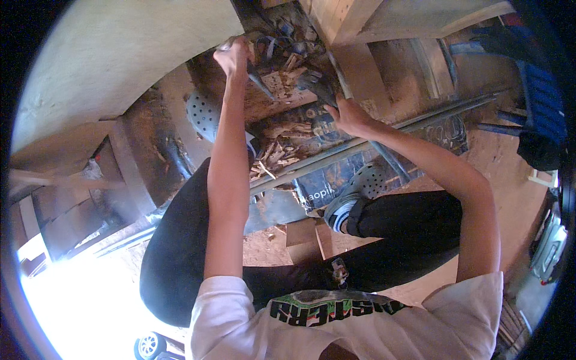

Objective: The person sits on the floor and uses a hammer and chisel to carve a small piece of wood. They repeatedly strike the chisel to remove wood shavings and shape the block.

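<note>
My left hand is closed in a fist at the far edge of a large pale panel. What its fingers hold cannot be made out. Just to its right, a thin dark rod slants over the wood scraps. My right hand grips the handle of a dark hammer, whose head points away and to the left, above the littered floor. Broken wood chips lie between and below my two hands.
Long metal bars cross the floor in front of me. My feet, in grey clogs, stand on either side of the chips. Upper right stands a blue plastic chair; a wooden beam rises at the top.
</note>
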Demonstrator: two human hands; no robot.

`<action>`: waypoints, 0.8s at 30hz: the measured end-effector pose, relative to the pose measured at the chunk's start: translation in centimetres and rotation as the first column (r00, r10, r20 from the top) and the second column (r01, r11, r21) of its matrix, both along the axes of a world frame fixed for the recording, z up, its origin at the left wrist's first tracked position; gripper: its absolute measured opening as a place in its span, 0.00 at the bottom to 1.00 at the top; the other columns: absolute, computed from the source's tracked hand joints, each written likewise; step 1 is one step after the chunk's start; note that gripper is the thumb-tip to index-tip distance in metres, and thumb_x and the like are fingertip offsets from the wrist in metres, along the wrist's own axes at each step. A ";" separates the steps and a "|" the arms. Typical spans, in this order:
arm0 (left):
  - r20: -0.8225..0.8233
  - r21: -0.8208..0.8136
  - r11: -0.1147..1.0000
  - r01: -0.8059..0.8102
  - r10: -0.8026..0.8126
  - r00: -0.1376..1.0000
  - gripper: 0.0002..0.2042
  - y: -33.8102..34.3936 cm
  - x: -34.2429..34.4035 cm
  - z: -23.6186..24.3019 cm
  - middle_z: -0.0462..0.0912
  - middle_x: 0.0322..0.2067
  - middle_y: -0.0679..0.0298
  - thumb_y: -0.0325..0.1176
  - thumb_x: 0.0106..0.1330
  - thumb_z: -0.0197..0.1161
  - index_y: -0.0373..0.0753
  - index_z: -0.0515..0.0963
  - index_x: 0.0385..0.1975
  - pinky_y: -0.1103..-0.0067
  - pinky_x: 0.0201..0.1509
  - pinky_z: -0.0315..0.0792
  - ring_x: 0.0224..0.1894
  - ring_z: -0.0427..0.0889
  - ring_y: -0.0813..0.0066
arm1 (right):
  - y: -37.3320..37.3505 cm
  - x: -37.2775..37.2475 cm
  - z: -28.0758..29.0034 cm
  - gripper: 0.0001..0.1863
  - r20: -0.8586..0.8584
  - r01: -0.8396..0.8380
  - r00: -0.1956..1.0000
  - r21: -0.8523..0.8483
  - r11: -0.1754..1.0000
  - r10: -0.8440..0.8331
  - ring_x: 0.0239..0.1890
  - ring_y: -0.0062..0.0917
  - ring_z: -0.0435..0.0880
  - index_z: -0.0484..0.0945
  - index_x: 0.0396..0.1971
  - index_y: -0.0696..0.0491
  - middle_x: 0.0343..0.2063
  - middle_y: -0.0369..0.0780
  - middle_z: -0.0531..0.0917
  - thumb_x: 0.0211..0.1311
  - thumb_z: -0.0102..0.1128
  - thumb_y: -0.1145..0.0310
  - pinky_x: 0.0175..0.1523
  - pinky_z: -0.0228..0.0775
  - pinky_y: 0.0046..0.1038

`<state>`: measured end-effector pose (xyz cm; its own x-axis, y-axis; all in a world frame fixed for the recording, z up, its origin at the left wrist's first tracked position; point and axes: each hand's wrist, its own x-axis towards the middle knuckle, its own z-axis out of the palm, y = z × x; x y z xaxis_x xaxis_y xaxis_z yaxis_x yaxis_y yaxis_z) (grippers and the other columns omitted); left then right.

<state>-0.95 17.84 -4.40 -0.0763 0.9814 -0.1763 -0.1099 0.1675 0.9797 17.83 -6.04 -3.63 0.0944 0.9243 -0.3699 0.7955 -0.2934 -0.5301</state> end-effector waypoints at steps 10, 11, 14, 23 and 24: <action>0.184 0.305 0.941 -0.146 0.092 0.979 0.12 -5.3 0.0 0.9 0.73 0.17 0.69 0.26 0.56 0.64 0.36 0.70 0.13 0.80 0.23 0.65 0.19 0.69 0.82 | -0.4 -0.7 0.1 0.24 0.046 0.012 0.999 -0.073 0.997 -0.009 0.30 0.56 0.80 0.69 0.39 0.67 0.23 0.60 0.79 0.67 0.53 0.56 0.36 0.72 0.52; 0.138 0.313 0.939 -0.146 0.107 0.985 0.11 -5.4 0.0 0.4 0.74 0.17 0.68 0.27 0.56 0.64 0.35 0.71 0.14 0.80 0.25 0.66 0.20 0.70 0.82 | -0.5 -0.8 -0.4 0.24 0.052 0.026 0.998 -0.009 1.000 -0.026 0.29 0.56 0.81 0.68 0.40 0.67 0.23 0.60 0.79 0.67 0.53 0.56 0.35 0.72 0.52; 0.136 0.299 0.944 -0.143 0.106 0.985 0.10 -6.2 0.1 -0.7 0.77 0.20 0.67 0.28 0.56 0.66 0.32 0.74 0.18 0.79 0.30 0.70 0.23 0.73 0.80 | -0.7 -1.0 -1.7 0.23 0.040 0.034 0.999 0.035 0.999 -0.035 0.28 0.56 0.81 0.68 0.40 0.67 0.23 0.60 0.79 0.67 0.52 0.56 0.33 0.72 0.52; -0.037 0.398 0.916 -0.059 0.081 0.996 0.09 -7.5 -0.3 -0.1 0.77 0.20 0.67 0.27 0.55 0.67 0.33 0.74 0.19 0.78 0.31 0.71 0.24 0.74 0.80 | -1.3 -0.7 -3.7 0.24 0.064 0.025 0.998 0.049 0.998 -0.028 0.28 0.58 0.80 0.70 0.36 0.65 0.24 0.59 0.80 0.66 0.52 0.52 0.33 0.72 0.52; -0.008 0.405 0.908 -0.106 0.119 0.993 0.10 -7.9 0.1 -0.2 0.77 0.20 0.67 0.28 0.55 0.67 0.34 0.73 0.18 0.78 0.31 0.70 0.24 0.74 0.80 | -1.2 -0.5 -4.1 0.25 0.055 0.016 0.998 0.064 0.998 -0.020 0.28 0.58 0.80 0.71 0.36 0.64 0.24 0.59 0.80 0.66 0.52 0.51 0.33 0.72 0.52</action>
<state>-0.86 9.99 -4.55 -0.1893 0.9528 0.2374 -0.0721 -0.2546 0.9644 17.34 -7.24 -7.70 0.1301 0.9438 -0.3038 0.8191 -0.2750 -0.5035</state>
